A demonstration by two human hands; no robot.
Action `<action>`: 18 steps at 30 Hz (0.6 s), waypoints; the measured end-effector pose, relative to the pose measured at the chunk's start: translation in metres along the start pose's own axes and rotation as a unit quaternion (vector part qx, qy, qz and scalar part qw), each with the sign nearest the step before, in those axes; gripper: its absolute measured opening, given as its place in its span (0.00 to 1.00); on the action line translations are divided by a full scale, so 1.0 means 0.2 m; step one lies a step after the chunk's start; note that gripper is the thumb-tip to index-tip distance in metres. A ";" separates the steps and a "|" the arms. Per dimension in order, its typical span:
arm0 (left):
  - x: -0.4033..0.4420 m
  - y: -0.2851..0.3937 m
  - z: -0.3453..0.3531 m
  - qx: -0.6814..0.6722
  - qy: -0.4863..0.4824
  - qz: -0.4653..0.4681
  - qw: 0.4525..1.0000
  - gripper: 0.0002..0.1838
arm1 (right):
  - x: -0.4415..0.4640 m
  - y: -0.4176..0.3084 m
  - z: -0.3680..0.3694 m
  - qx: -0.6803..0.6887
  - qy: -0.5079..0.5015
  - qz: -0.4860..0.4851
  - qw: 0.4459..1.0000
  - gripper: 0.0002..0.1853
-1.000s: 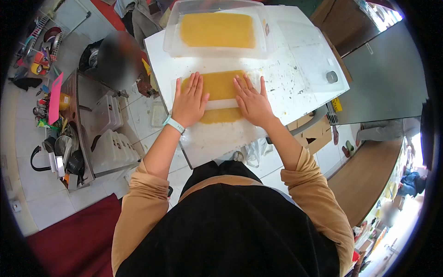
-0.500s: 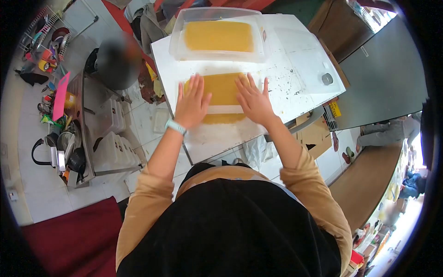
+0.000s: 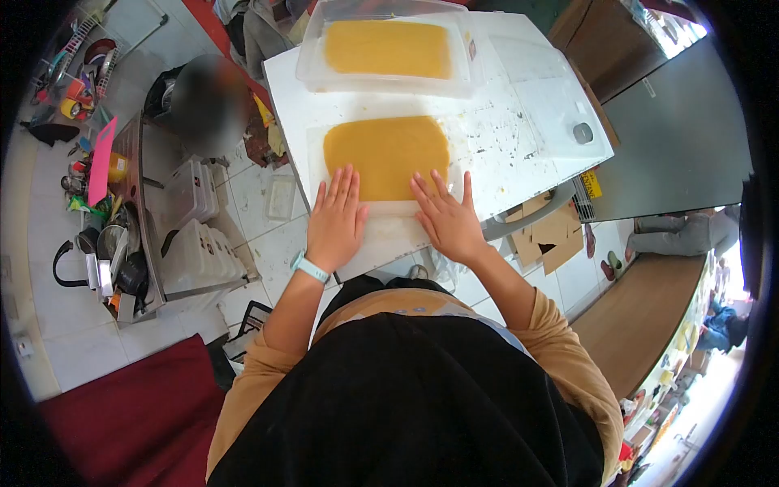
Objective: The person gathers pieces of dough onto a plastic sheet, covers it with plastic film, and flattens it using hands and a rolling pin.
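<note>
A flat yellow sheet, perhaps dough [image 3: 387, 158], lies on the white table in front of me. Its corners are rounded and its surface looks smooth. Across its near edge runs a pale bar-like strip [image 3: 388, 209], partly under my hands; whether it is a roller cannot be told. My left hand [image 3: 337, 223] lies palm down at the near left corner, fingers stretched out and tips over the yellow. At the near right corner my right hand [image 3: 448, 217] is flat too, fingers spread. Neither hand grips anything visible.
Beyond the sheet stands a clear plastic tub [image 3: 389, 85] with another yellow slab [image 3: 388, 49] inside. A transparent lid [image 3: 560, 105] lies at the table's right. To the left, a metal rack [image 3: 154, 243] holds pans and utensils, near stacked plastic boxes [image 3: 199, 260].
Both hands have slid toward me, from the sheet's middle to its near edge. The pale strip has moved the same way, uncovering the yellow surface. The camera view has shifted slightly.
</note>
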State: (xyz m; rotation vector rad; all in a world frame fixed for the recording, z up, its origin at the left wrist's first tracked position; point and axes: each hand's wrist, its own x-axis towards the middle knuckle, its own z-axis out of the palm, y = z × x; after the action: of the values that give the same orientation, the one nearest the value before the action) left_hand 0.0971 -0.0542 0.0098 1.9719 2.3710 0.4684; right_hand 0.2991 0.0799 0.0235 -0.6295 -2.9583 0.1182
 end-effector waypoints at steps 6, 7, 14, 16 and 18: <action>-0.13 0.03 -0.03 -0.134 -0.016 0.004 0.991 0.29 | -0.08 -0.09 0.05 0.101 0.014 -0.038 0.994 0.20; -0.11 0.01 -0.04 -0.216 0.013 -0.020 0.976 0.28 | -0.07 -0.10 0.04 0.141 -0.004 -0.035 0.989 0.19; 0.31 -0.23 0.01 -0.320 0.106 -0.086 0.938 0.25 | 0.24 -0.17 0.03 0.109 0.029 0.136 0.984 0.31; 0.37 -0.25 0.14 -0.211 0.084 -0.055 0.972 0.25 | 0.35 -0.24 0.08 0.055 -0.005 0.123 0.991 0.35; 0.40 -0.26 0.22 -0.044 0.091 0.002 0.995 0.26 | 0.51 -0.28 0.07 0.023 -0.059 0.145 0.987 0.38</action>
State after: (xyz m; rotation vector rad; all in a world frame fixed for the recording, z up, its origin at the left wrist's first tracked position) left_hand 0.0402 0.0238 -0.0301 1.9742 2.4018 0.7690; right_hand 0.1831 0.0701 0.0239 -1.0785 -2.9430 0.2572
